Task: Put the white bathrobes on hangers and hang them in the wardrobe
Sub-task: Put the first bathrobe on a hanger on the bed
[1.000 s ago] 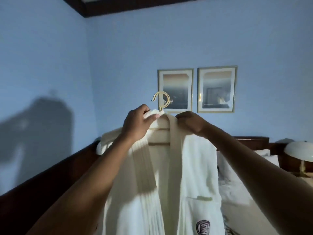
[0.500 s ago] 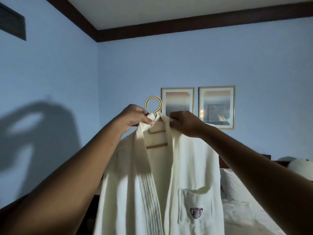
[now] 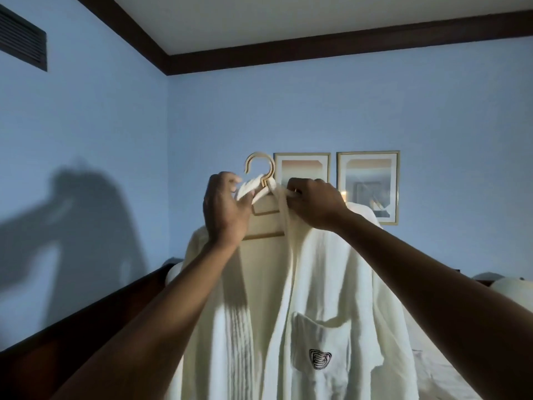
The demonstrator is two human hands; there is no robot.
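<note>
A white bathrobe with a dark logo on its chest pocket hangs in front of me on a pale wooden hanger, whose hook stands up above my hands. My left hand grips the robe's collar at the hanger's left shoulder, just beside the hook. My right hand pinches the collar's other side right of the hook. Both arms are raised at about head height. No wardrobe is in view.
Blue walls meet in a corner ahead, with two framed pictures behind the robe. A dark wooden bed frame runs along the lower left. White bedding lies at the lower right. A vent sits high on the left wall.
The robe and hanger have risen with both hands, and my view has tilted upward so the ceiling shows. My fingers have shifted on the collar near the hook.
</note>
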